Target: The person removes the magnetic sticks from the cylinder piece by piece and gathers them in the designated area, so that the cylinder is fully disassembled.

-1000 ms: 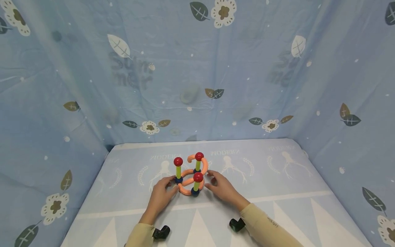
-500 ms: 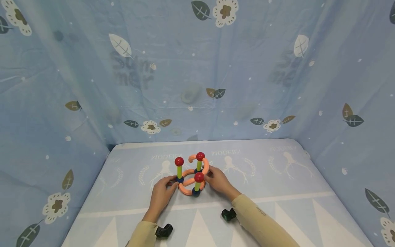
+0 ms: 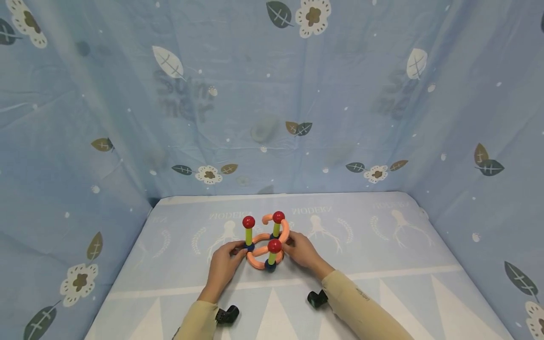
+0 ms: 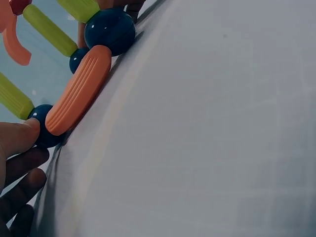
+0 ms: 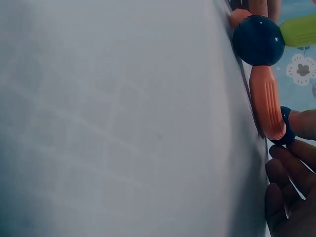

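Observation:
A toy frame of ball-and-rod pieces stands on the table, its base a ring of orange curved rods (image 3: 256, 263) joined by dark blue balls. Yellow-green sticks (image 3: 249, 236) rise from the blue balls, each topped by a red ball (image 3: 248, 222). At the back right, an orange curved rod (image 3: 285, 230) arches up by the rear red ball (image 3: 278, 216). My left hand (image 3: 223, 268) pinches the left blue ball (image 4: 43, 139), thumb on its side. On the far side, my right hand (image 3: 303, 250) pinches the rear blue ball (image 5: 288, 129). The front blue ball (image 3: 270, 266) is untouched.
A pale patterned cloth covers the table (image 3: 365, 241). Blue curtains (image 3: 238, 104) with leaves and flowers surround it at the back and both sides. A black device (image 3: 227, 315) sits at the left wrist, another black device (image 3: 317, 299) at the right.
My right hand has moved left against the toy frame and taken hold of its rear blue ball. The left thumb has risen slightly onto the left ball. The view has shifted a little.

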Available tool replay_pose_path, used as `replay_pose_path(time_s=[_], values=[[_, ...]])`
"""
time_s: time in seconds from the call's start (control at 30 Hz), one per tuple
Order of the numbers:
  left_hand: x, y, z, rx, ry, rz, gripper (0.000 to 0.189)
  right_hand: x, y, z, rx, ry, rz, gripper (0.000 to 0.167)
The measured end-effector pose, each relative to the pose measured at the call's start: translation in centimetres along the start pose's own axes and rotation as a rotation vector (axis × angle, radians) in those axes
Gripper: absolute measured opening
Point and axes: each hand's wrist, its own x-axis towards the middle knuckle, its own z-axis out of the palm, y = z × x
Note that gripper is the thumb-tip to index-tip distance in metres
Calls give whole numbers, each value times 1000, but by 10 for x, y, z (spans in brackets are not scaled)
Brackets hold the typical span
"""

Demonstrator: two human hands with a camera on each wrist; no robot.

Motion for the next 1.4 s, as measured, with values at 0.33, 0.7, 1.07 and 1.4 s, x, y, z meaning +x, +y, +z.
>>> replay_pose_path(time_s=[0.33, 0.7, 1.07, 1.4], values=[[6, 0, -1, -11, -45, 14, 28, -12, 1, -1, -36, 11, -2, 33], [13, -1, 0, -12, -88, 54, 30, -25, 5, -3, -44, 29, -26, 34], [16, 1, 2, -21, -117, 17, 32, -33, 8, -4, -24, 27, -27, 38], [13, -5, -1, -55, -43, 31, 29, -38, 4, -12, 5, 72, -84, 47]])
